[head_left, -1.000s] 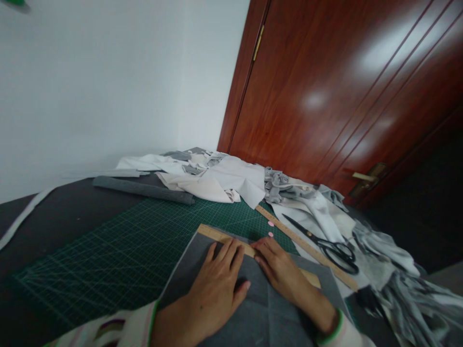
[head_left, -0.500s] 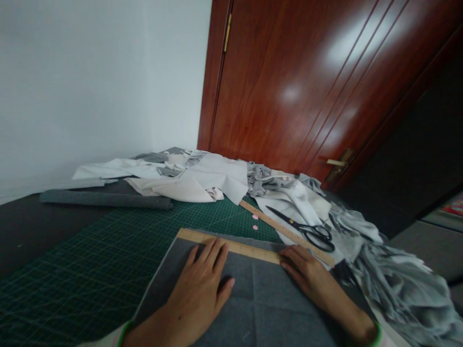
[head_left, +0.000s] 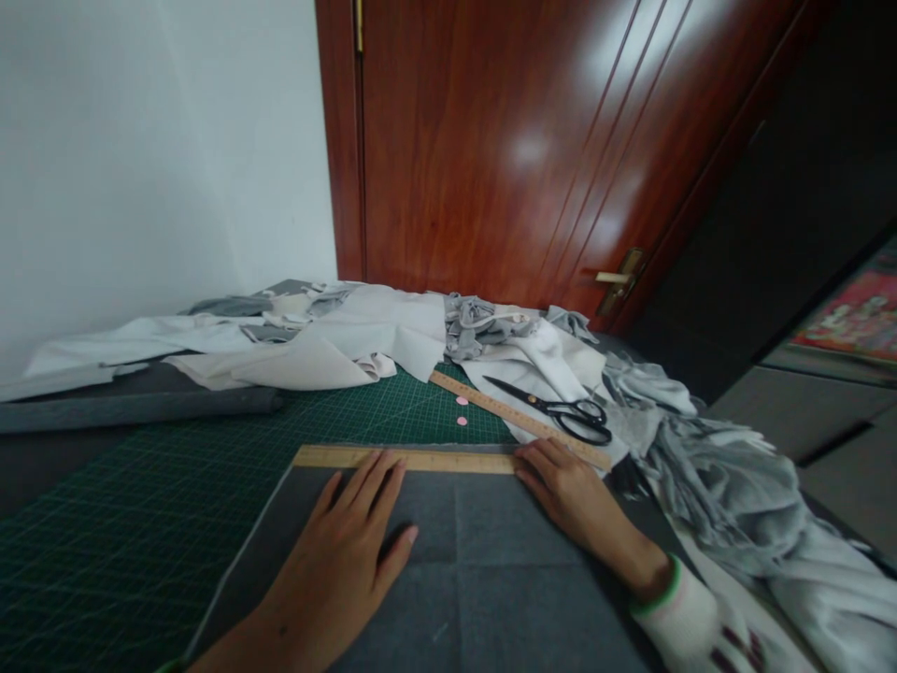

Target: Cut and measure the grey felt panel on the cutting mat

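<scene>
A grey cloth (head_left: pixel 491 598) with faint crease lines lies flat in front of me. Along its far edge runs a wooden ruler (head_left: pixel 448 461). My left hand (head_left: pixel 343 551) rests palm down with fingers spread, the fingertips on the ruler and the thumb on the cloth. At the ruler's right end, my right hand (head_left: pixel 567 486) has its fingers close together and bent around that end; part of the grip is hidden. Just beyond lie a second wooden ruler (head_left: pixel 519 416), black-handled scissors (head_left: pixel 561 408) and two small pink discs (head_left: pixel 462 421).
A green cutting mat (head_left: pixel 105 523) with grid lines lies under the cloth. White and cream fabric (head_left: pixel 336 346) is heaped at the back, grey scraps (head_left: pixel 729 486) at the right. A dark fabric roll (head_left: pixel 175 409) lies far left. Behind stands a brown door (head_left: pixel 476 159).
My view has turned rightward, so the scene sits farther left. Both hands stay at the ruler. Less grey cloth shows beyond the ruler's right part, and it lies closer to the cloth's far edge.
</scene>
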{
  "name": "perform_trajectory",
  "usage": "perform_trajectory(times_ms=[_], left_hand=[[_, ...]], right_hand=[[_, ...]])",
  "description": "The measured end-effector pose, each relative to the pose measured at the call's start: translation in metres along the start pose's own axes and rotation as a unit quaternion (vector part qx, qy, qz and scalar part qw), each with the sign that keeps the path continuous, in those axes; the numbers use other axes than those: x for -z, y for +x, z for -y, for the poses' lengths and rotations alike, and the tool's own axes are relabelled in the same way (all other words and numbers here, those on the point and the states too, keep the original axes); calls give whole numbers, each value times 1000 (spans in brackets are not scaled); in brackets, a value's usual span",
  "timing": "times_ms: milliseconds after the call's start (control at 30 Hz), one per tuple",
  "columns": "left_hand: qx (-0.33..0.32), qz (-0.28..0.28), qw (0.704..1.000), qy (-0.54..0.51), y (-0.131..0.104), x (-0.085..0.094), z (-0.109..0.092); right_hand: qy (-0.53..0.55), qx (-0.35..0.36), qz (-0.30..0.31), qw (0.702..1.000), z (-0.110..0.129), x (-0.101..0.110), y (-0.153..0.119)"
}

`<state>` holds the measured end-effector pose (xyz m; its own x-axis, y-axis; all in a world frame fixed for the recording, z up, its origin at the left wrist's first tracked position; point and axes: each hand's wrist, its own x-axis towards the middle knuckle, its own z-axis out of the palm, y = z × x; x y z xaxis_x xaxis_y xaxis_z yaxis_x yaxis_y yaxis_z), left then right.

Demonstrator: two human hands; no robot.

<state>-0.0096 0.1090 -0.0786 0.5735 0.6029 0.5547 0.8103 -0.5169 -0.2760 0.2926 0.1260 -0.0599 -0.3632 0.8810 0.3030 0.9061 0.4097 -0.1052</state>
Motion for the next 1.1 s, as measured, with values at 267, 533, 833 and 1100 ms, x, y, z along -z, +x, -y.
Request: perform_trajectory(times_ms=[267,533,833,1100], left_hand=[[-2,11,1000,-2,3,3,0],[0,13,1000,-2,2,2,0],[11,8,999,-47,1,-1,2],[10,5,999,-33,1,-4,1]], right_hand=[[-15,2,-12,1000,-2,1,0],[26,8,-9,1000,-9,8,0],[72,-98,-13,993,-49,7,-12],[91,-302,33,948,-18,19,-71]])
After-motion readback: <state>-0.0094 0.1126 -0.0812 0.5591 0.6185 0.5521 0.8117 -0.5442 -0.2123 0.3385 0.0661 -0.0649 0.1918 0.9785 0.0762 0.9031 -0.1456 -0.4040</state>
